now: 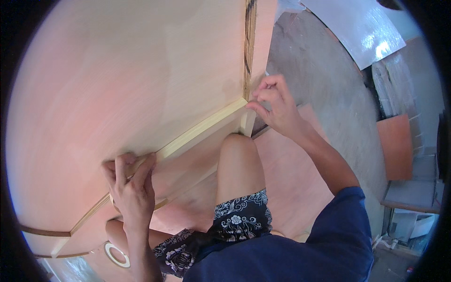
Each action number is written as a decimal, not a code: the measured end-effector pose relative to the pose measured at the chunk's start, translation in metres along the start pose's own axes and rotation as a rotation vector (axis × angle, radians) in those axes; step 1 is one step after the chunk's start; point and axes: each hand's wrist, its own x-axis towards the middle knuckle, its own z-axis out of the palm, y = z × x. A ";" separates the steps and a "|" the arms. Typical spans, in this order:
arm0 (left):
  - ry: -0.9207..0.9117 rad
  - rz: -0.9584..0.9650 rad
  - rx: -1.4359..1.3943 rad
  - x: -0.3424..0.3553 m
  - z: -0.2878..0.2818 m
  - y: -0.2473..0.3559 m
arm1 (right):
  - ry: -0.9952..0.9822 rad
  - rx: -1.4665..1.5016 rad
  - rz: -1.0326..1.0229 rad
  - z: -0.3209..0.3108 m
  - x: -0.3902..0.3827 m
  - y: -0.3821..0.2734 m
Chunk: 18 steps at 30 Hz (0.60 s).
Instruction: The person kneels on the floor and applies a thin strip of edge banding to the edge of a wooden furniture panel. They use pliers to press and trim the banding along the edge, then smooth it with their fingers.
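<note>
The person seems to be seating a pale strip (202, 129), which is running along the near edge of the large panel (127, 70), and the next move is probably calling for even pressure toward the panel's right corner. The left hand (132, 188) is pinching the strip narrowly further left on that edge, wrist rising from below, while the right hand (282, 112) is curling inward at the corner, thumb reaching the strip's end (whether gripping or merely touching, I cannot tell).
</note>
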 end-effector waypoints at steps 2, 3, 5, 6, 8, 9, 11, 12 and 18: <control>-0.033 -0.025 -0.004 0.002 -0.001 0.001 | -0.020 -0.022 0.043 -0.001 0.001 -0.003; -0.041 -0.020 -0.009 0.003 0.000 0.001 | -0.041 -0.030 0.069 -0.002 0.001 -0.007; -0.052 -0.025 -0.008 0.003 -0.001 0.001 | -0.043 0.009 0.049 -0.003 0.003 -0.017; -0.052 -0.026 -0.001 0.003 -0.001 0.001 | -0.080 0.021 0.072 0.000 0.006 -0.022; -0.052 -0.039 0.013 0.002 -0.001 0.000 | -0.146 -0.035 -0.022 0.004 0.010 -0.036; -0.024 -0.031 -0.003 0.002 -0.001 0.000 | -0.205 -0.077 -0.041 0.007 0.014 -0.042; 0.011 -0.040 -0.015 0.001 -0.001 -0.001 | -0.238 -0.031 -0.095 0.018 0.023 -0.050; 0.019 -0.028 -0.013 0.001 -0.001 -0.001 | -0.272 -0.009 -0.113 0.022 0.027 -0.052; 0.033 -0.058 0.001 -0.004 0.005 -0.001 | -0.299 0.011 -0.053 0.030 0.035 -0.047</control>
